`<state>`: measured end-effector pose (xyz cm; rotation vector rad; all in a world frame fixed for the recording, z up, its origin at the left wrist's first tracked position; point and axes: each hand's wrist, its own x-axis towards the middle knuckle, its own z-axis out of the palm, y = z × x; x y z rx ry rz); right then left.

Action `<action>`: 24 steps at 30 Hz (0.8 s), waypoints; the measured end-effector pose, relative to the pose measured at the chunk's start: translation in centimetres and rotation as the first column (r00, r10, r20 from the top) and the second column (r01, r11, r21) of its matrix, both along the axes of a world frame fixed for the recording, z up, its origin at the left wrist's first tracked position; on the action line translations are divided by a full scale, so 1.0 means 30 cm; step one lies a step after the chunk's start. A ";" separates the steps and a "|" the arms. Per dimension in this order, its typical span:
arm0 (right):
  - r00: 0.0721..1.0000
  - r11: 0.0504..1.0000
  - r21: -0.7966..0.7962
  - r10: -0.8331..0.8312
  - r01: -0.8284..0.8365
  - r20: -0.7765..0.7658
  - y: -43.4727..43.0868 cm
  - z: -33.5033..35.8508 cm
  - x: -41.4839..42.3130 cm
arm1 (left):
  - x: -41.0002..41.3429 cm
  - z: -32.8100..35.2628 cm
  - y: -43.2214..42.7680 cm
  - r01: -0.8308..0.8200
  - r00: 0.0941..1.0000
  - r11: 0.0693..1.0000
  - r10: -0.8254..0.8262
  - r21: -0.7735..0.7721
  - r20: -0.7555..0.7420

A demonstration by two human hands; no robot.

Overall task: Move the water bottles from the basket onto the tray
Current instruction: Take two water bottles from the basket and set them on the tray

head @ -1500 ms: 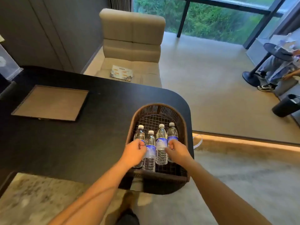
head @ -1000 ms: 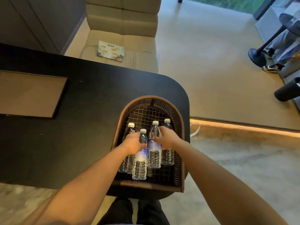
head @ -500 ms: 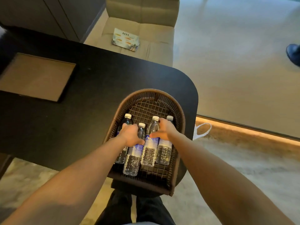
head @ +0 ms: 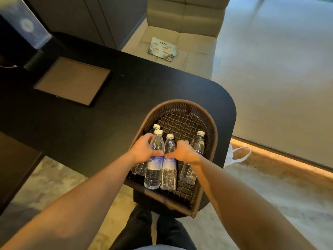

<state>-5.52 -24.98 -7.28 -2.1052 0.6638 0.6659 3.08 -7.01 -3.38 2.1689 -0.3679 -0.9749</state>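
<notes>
Your bare forearms reach up from the lower corners to mid-frame; your left hand (head: 143, 152) and right hand (head: 183, 152) curl closed, thumbs nearly touching.

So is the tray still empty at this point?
Empty. The tray on the black table shows only its bare brown floor; all four water bottles are over the basket.

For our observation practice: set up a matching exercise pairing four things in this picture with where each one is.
Things:
1. tray
2. leaflet
3. bottles
4. plastic bag

Places:
A. in the basket
B. on the floor by the table
C. on the chair seat
D. on the table, left of the basket

Pairs: 1-D, 2-C, 3-A, 4-B
</notes>
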 end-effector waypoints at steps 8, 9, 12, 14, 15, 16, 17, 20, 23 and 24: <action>0.996 0.994 0.095 -0.061 0.055 0.060 0.063 -0.005 0.012 | -0.051 0.040 0.091 -0.080 0.996 0.987 0.076 -0.141 -0.036; 0.993 0.989 0.120 -0.097 0.089 0.065 0.062 -0.013 0.003 | -0.059 0.045 0.105 -0.095 0.995 0.983 0.091 -0.156 -0.035; 0.987 0.979 0.146 -0.150 0.141 0.049 0.049 -0.015 -0.019 | -0.085 0.055 0.141 -0.128 0.992 0.974 0.129 -0.186 -0.010; 0.987 0.975 0.168 -0.153 0.142 0.049 0.041 -0.009 -0.029 | -0.105 0.062 0.158 -0.148 0.988 0.970 0.151 -0.193 0.005; 0.985 0.969 0.193 -0.167 0.155 0.048 0.039 -0.006 -0.036 | -0.114 0.064 0.165 -0.155 0.987 0.968 0.161 -0.195 0.017; 0.982 0.960 0.223 -0.184 0.170 0.045 0.040 -0.003 -0.043 | -0.121 0.066 0.169 -0.159 0.985 0.967 0.168 -0.198 0.031; 0.980 0.951 0.253 -0.196 0.180 0.040 0.043 0.002 -0.051 | -0.128 0.068 0.173 -0.162 0.984 0.966 0.173 -0.201 0.041; 0.973 0.921 0.340 -0.224 0.191 0.062 0.051 0.007 -0.072 | -0.147 0.073 0.183 -0.185 0.978 0.960 0.201 -0.211 0.055; 0.959 0.917 0.352 -0.247 0.186 0.138 0.050 0.026 -0.111 | -0.162 0.084 0.190 -0.215 0.968 0.949 0.239 -0.229 0.080; 0.954 0.920 0.347 -0.252 0.183 0.164 0.047 0.034 -0.124 | -0.165 0.091 0.190 -0.225 0.964 0.945 0.252 -0.238 0.090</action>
